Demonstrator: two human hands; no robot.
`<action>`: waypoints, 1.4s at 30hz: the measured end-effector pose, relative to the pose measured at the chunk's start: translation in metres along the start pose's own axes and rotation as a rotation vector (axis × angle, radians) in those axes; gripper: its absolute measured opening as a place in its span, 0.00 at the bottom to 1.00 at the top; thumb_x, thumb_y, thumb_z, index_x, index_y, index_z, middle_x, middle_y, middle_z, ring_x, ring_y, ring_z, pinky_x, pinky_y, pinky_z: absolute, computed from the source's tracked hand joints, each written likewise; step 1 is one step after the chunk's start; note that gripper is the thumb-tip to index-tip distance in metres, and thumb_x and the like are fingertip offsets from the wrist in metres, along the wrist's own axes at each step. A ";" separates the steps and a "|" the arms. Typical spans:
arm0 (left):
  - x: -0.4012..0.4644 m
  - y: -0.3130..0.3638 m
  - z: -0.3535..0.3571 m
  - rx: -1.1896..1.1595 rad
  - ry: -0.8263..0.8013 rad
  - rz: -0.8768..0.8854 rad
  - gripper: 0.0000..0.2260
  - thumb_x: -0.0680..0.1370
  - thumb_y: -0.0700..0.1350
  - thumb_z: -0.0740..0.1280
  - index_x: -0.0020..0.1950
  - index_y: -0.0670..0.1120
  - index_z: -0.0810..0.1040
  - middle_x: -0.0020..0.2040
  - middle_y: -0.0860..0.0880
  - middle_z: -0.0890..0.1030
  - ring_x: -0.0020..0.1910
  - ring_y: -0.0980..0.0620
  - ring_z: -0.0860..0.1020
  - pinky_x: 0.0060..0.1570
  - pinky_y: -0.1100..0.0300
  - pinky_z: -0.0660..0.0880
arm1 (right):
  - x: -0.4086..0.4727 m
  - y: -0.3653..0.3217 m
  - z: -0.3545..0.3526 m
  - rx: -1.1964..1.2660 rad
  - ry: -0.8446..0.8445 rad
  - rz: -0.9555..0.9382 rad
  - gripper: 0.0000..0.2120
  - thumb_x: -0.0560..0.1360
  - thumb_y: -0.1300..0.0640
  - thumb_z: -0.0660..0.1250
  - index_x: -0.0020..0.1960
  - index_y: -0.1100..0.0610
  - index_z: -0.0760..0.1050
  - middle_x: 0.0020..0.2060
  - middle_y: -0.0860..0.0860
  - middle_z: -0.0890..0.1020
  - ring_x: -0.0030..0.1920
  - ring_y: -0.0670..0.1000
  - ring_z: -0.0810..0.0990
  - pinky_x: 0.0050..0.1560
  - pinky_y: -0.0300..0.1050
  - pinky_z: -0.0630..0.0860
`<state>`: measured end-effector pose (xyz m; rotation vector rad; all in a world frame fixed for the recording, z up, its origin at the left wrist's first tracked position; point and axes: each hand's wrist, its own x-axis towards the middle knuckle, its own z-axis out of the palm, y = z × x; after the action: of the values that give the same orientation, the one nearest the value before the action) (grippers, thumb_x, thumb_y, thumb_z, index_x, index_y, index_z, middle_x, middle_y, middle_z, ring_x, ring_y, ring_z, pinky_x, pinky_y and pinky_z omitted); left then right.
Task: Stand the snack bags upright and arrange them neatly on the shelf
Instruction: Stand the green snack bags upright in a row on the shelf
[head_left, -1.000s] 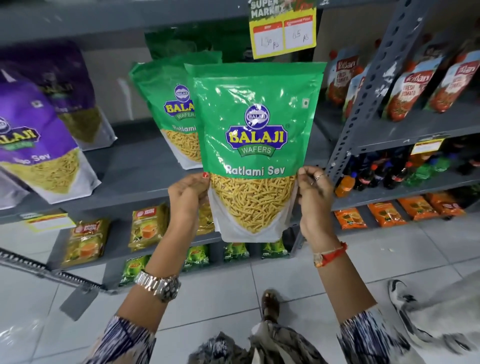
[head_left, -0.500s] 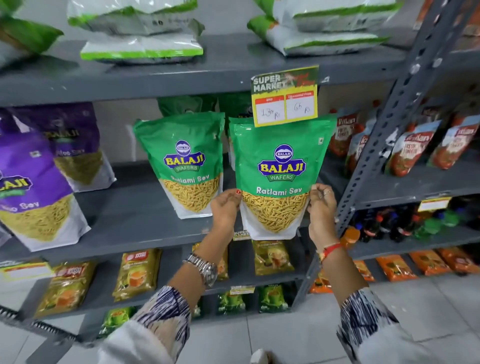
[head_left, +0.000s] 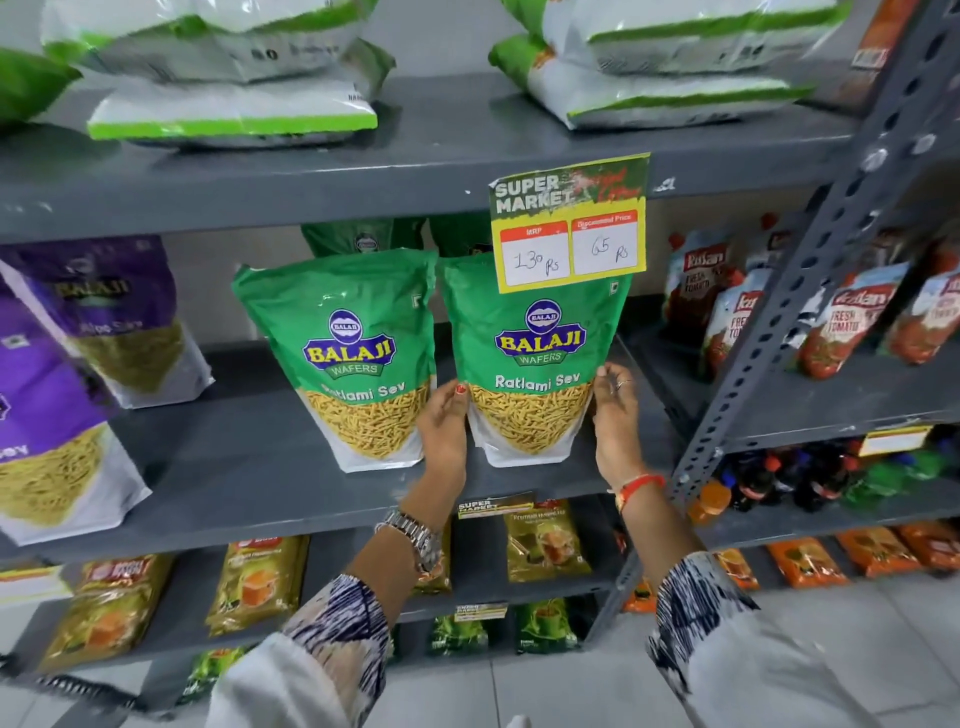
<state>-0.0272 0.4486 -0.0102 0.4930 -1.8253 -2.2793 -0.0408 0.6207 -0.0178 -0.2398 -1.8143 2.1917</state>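
Note:
A green Ratlami Sev snack bag (head_left: 535, 364) stands upright on the grey middle shelf (head_left: 249, 467). My left hand (head_left: 444, 426) grips its lower left edge and my right hand (head_left: 615, 415) grips its lower right edge. A second green Ratlami Sev bag (head_left: 348, 358) stands upright just to its left, almost touching. More green bags (head_left: 363, 240) show behind them. Purple snack bags (head_left: 114, 317) stand upright at the left of the same shelf.
A yellow price tag (head_left: 569, 223) hangs from the upper shelf over the held bag's top. Flat white-green bags (head_left: 234, 111) lie on the upper shelf. A perforated grey upright (head_left: 810, 270) stands right, with tomato sauce pouches (head_left: 852, 325) beyond. Small packets fill the lower shelves.
The held green bag has gone from the air in front of the shelf down onto the middle shelf, next to the other green bag. Both hands stay on its sides.

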 end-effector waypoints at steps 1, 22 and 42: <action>-0.001 -0.001 0.000 -0.027 -0.026 -0.020 0.14 0.77 0.40 0.61 0.62 0.40 0.73 0.58 0.45 0.77 0.59 0.49 0.74 0.67 0.55 0.68 | -0.001 0.001 0.000 -0.011 -0.018 0.026 0.05 0.81 0.54 0.54 0.53 0.51 0.68 0.46 0.43 0.78 0.41 0.33 0.78 0.40 0.30 0.72; -0.014 -0.007 -0.011 0.014 -0.225 0.060 0.12 0.78 0.40 0.59 0.61 0.45 0.71 0.59 0.46 0.76 0.55 0.54 0.74 0.54 0.68 0.75 | -0.016 0.015 0.010 0.090 0.065 0.101 0.12 0.80 0.49 0.55 0.58 0.51 0.72 0.53 0.47 0.79 0.52 0.41 0.77 0.50 0.39 0.71; 0.037 0.027 -0.154 -0.052 0.319 0.232 0.18 0.77 0.57 0.57 0.65 0.55 0.63 0.70 0.51 0.64 0.69 0.51 0.64 0.68 0.48 0.63 | -0.110 0.042 0.147 -0.169 -0.373 0.012 0.34 0.76 0.41 0.57 0.76 0.54 0.52 0.76 0.53 0.59 0.75 0.45 0.57 0.76 0.45 0.55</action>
<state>-0.0073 0.2900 -0.0192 0.5662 -1.5750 -1.9615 0.0133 0.4409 -0.0361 0.1358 -2.1992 2.2059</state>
